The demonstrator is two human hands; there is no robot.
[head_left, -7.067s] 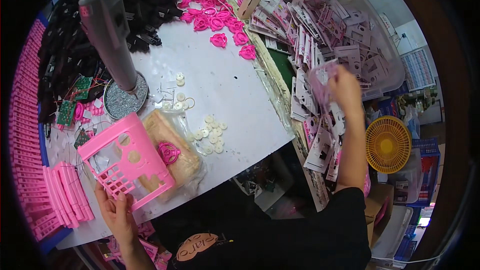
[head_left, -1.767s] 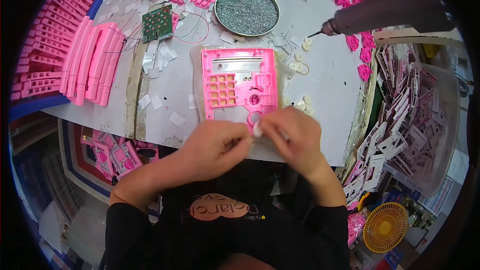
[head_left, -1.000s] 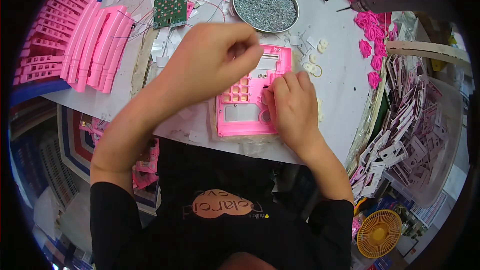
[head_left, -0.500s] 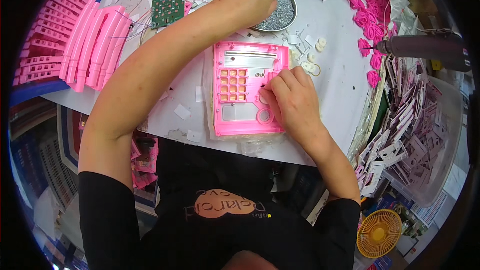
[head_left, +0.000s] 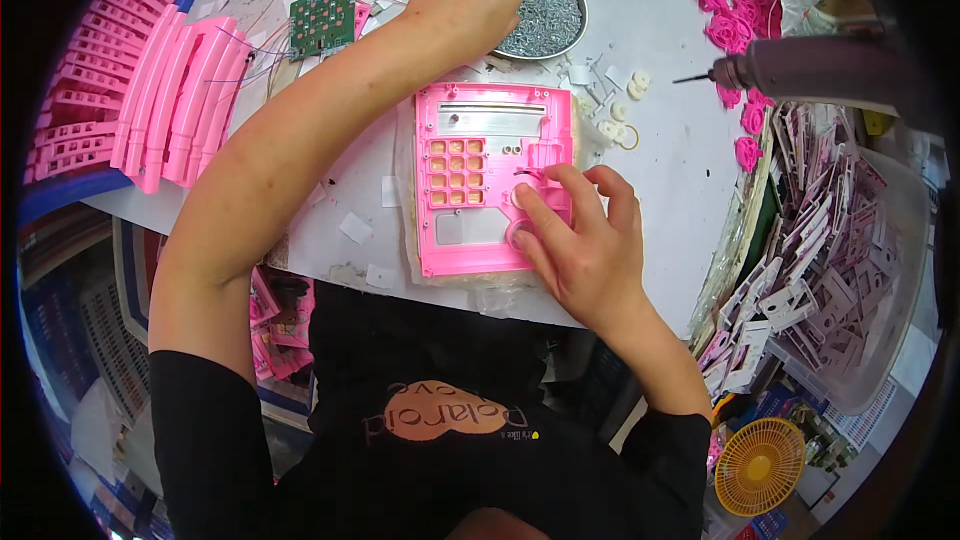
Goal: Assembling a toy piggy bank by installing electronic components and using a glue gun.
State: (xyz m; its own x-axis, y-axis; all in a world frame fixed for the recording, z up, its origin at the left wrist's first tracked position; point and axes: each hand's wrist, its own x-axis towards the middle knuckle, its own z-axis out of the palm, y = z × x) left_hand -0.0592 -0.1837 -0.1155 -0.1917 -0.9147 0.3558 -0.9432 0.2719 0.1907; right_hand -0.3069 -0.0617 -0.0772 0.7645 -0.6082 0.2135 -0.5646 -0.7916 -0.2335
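Observation:
A pink plastic housing panel [head_left: 470, 258] lies on the table in front of me, with a grid of square key openings and a clear window strip. My right hand [head_left: 595, 250] rests over its right side, fingers apart. Its index fingertip touches a small white round piece [head_left: 517, 197] set in the panel, and its thumb is by a pink ring. My left hand [head_left: 465, 5] reaches to the left rim of a round metal dish [head_left: 584, 25] full of small silvery screws [head_left: 550, 15]. Its fingers are curled, and the fingertips are hidden.
A powered screwdriver [head_left: 800, 70] points in from the right. Left are stacked pink parts [head_left: 180, 100] and a green circuit board [head_left: 322, 20] with wires. White round pieces [head_left: 638, 85] lie beside the dish. A clear bin of flat pale parts [head_left: 830, 290] and a yellow basket [head_left: 758, 465] stand right.
My right hand's fingers have spread from a pinch, uncovering the white round piece. My left hand has drawn back leftward across the dish. In view, the screwdriver's tip now reaches farther left.

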